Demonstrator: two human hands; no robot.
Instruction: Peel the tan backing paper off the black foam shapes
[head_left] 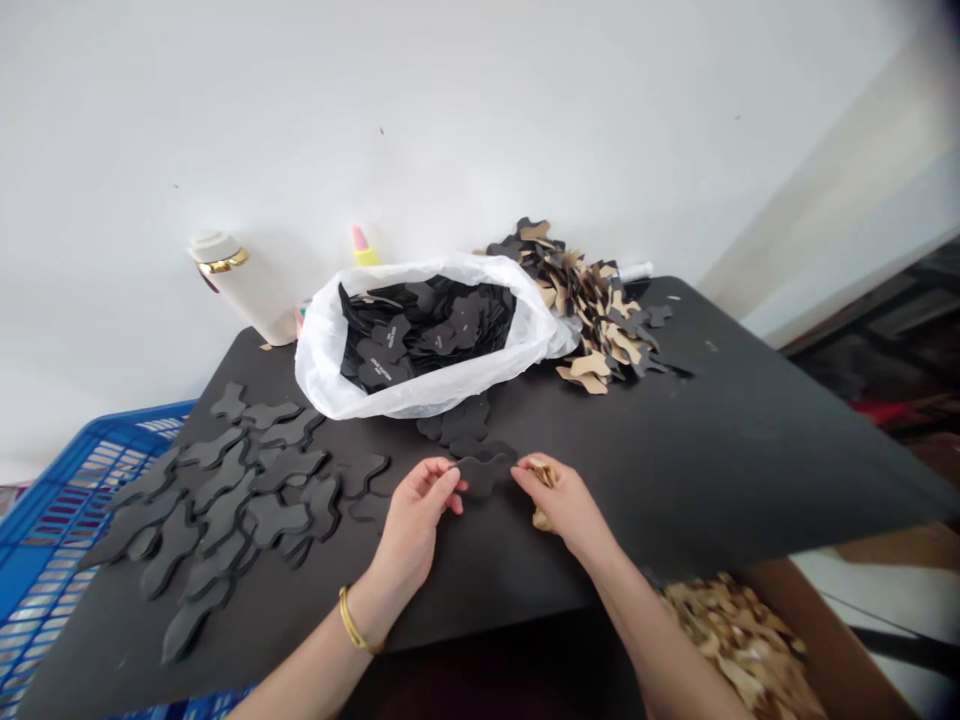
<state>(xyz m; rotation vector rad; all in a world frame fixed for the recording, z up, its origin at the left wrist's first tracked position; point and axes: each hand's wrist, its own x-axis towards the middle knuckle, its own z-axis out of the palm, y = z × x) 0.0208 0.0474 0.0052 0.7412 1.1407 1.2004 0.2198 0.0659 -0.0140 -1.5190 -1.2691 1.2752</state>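
Two hands, black piece seemingly crosswise.

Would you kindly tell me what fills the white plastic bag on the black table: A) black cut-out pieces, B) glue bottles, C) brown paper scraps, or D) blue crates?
A: the open white plastic bag on the black table is full of black cut-out pieces, some with small white print; the brown-backed pieces lie in a heap outside it.

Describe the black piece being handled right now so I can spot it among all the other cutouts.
Start at the white plastic bag on the black table; come straight toward the near edge. The black foam cutout sits between the left hand and right hand, pinched at both ends, unlike the pieces lying loose at left.
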